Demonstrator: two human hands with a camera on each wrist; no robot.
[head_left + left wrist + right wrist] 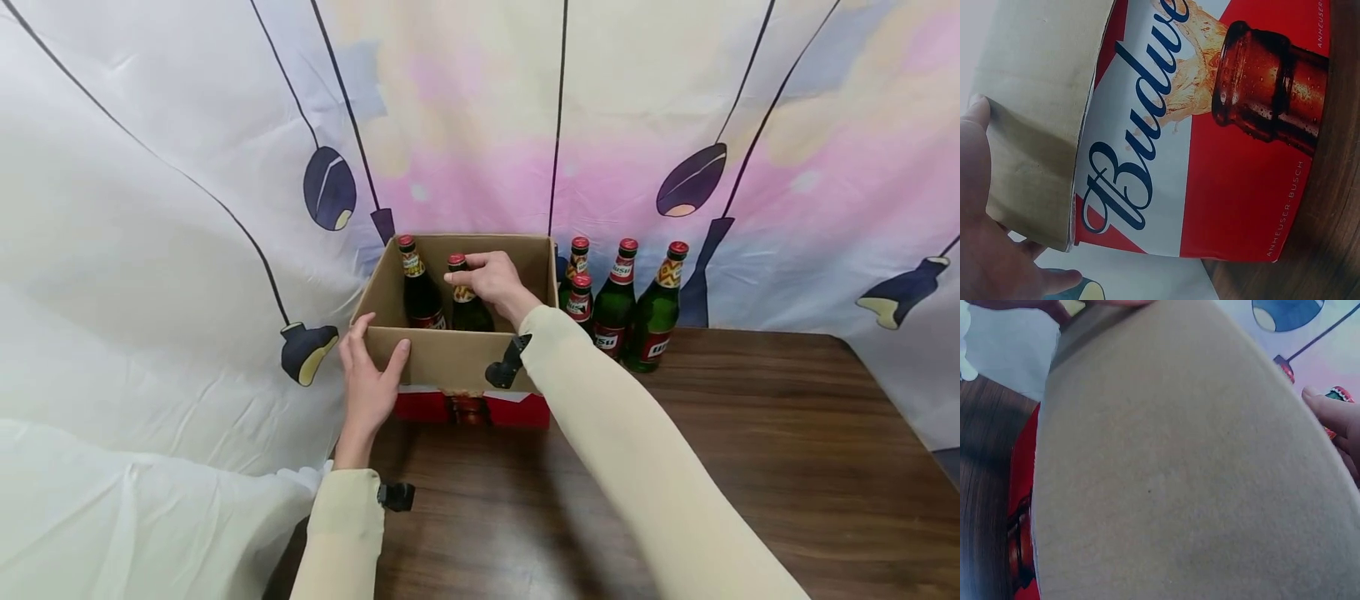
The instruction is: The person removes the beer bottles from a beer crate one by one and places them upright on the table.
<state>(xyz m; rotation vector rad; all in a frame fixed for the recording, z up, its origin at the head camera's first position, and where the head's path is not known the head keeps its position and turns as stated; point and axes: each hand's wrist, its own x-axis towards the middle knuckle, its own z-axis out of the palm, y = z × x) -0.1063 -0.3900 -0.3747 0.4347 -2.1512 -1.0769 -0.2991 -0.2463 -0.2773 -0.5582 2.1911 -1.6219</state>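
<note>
An open cardboard box point(450, 358) stands on the table, with bare brown flaps above red printed sides. Inside its left part a green glass beer bottle point(422, 296) with a red cap stands upright. My right hand point(495, 279) reaches over the front flap and grips the neck of a second beer bottle point(471, 315) in the box; the base is hidden. At the front left corner, my left hand point(370, 387) holds the box, thumb against the front flap and fingers around the side. "Budwe" lettering point(1135, 147) shows on the front in the left wrist view.
Several green beer bottles point(613, 310) with red caps stand close together just right of the box. A brown wooden table point(750, 450) extends to the right and front. Patterned cloth point(480, 117) hangs behind, and white fabric point(150, 500) lies along the left.
</note>
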